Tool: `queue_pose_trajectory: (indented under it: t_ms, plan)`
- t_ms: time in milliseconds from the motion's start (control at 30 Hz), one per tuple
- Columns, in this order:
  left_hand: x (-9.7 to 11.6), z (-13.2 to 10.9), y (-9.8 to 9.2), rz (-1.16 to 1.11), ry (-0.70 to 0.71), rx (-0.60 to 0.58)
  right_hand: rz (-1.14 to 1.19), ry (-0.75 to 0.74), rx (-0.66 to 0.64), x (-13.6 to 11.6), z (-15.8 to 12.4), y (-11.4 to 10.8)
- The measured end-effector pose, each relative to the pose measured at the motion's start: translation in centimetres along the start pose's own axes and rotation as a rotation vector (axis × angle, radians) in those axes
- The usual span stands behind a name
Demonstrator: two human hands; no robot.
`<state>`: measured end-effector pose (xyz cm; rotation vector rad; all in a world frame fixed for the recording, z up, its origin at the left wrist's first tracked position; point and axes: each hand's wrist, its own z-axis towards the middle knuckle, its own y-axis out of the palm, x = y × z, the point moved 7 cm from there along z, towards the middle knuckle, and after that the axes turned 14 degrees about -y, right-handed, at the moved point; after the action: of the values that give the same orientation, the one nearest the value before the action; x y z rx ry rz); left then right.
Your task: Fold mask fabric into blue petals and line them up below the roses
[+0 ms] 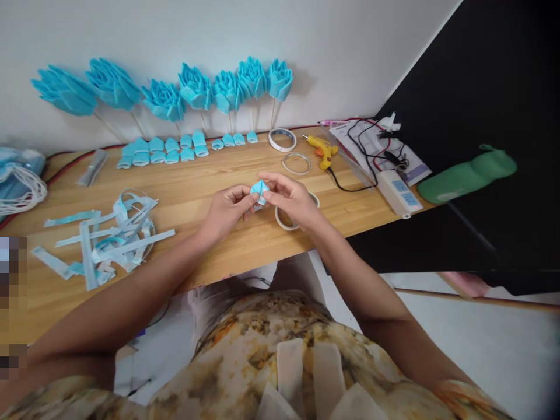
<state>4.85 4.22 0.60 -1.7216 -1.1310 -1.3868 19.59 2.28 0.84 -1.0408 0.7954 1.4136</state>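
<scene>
Patterned top (236, 356) foremost; folded blue piece (259, 188) between left fingers (238, 191) and right fingers (280, 181), both pinched onto it, underside unclear.

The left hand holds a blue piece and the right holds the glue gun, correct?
Not the right hand: the head view shows it on the blue piece too, alongside the left hand; the glue gun lies on the table.

We wear a loose-looking top (245, 344) in a blotchy, blurred print of cream, mustard yellow, brown and touches of orange. Pale, sheer-looking strips (290, 370) with squared ends lie down its front. Our right sleeve (470, 398) stops short of the elbow, orange showing near its edge. Below, our trousers (300, 280) look pale greyish.
</scene>
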Motion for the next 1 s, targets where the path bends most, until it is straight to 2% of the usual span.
queue_pose_trajectory:
  t_ms: [167, 300, 433, 533, 600, 733, 1000]
  plan:
    - [-0.1, 0.1, 0.1, 0.044, 0.012, 0.004, -0.100, -0.065, 0.076, 0.0, 0.3, 0.1]
    - [0.0, 0.2, -0.2, 0.093, 0.039, 0.049, 0.006, -0.020, 0.120, 0.0, 0.1, 0.0]
    - [-0.1, 0.2, -0.2, 0.137, 0.040, 0.035, 0.108, 0.032, 0.133, -0.3, 0.0, -0.2]
    - [0.1, 0.1, 0.0, 0.178, 0.060, 0.021, 0.064, -0.019, 0.104, -0.6, 0.1, -0.3]
    - [0.3, 0.2, 0.1, 0.189, 0.072, 0.017, 0.032, -0.057, 0.160, -0.5, 0.1, -0.7]
    - [0.5, 0.2, -0.1, 0.137, 0.096, 0.011, 0.034, -0.069, 0.284, -0.1, -0.3, -1.7]
    - [1.5, -0.2, -0.2, 0.033, 0.126, 0.012, 0.109, -0.045, 0.271, -0.5, 0.5, -1.2]
